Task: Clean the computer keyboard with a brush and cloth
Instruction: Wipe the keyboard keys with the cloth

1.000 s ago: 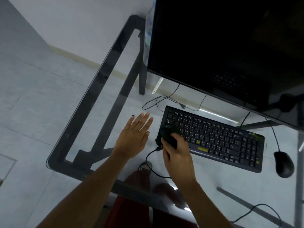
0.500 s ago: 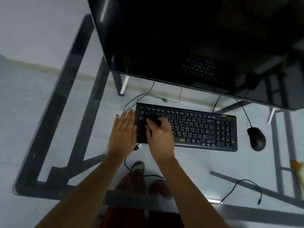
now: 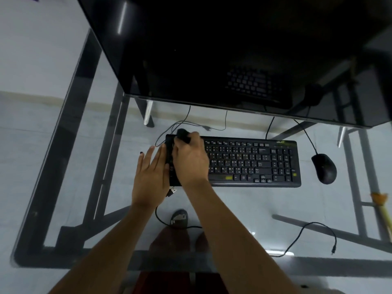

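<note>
A black keyboard [image 3: 250, 162] lies on a glass desk [image 3: 89, 132], below a dark monitor. My right hand [image 3: 189, 160] rests over the keyboard's left end, closed on a small dark object [image 3: 182, 133] that looks like a cloth or brush, pressed at the top left corner. I cannot tell which it is. My left hand [image 3: 150, 175] lies flat with straight fingers against the keyboard's left edge, holding nothing. The keyboard's leftmost keys are hidden under my right hand.
A black mouse [image 3: 324, 168] sits right of the keyboard. The large dark monitor [image 3: 233, 56] overhangs the back. An unplugged USB plug [image 3: 172, 191] and its cable lie near my left wrist. Another loose cable [image 3: 307, 236] curls at the front right.
My right hand has slid with the dark object from the keyboard's lower left to its top left corner. My left hand moved up against the keyboard's left edge. The camera tilted downward.
</note>
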